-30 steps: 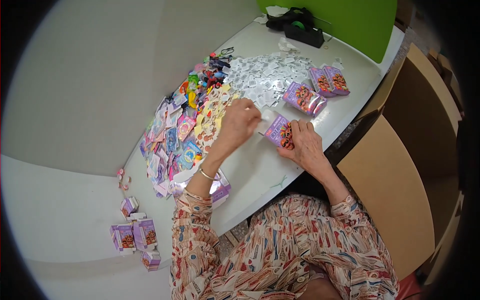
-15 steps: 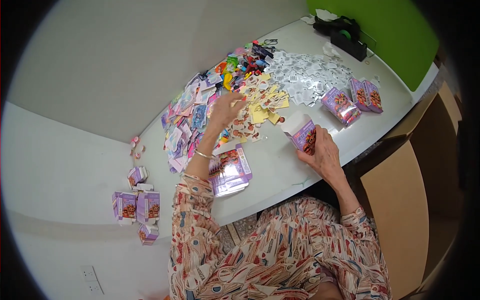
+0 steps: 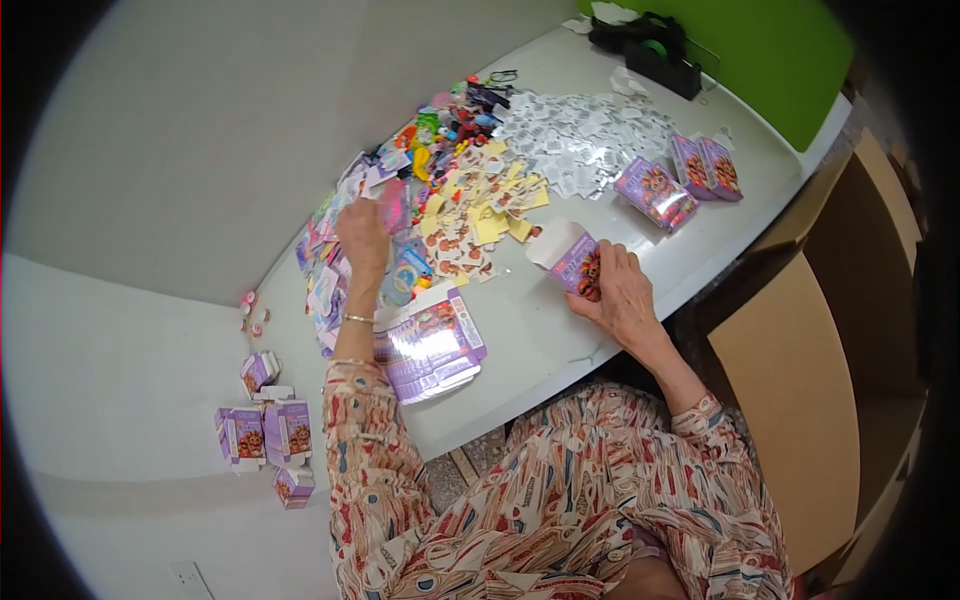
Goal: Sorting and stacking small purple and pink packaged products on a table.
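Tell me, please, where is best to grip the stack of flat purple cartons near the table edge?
Probably the stack of flat purple cartons is best pinched at its near short end, coming from the table edge: it lies flat, that end faces the person, and other things crowd its far side.

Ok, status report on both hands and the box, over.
Left hand on the card pile, grip unclear. Right hand holds open purple box upright. Flat box stack between them.

flat cartons point(image 3: 432, 345) left of held box point(image 3: 572, 258); finished boxes point(image 3: 680, 180) behind, on table point(image 3: 540, 340)
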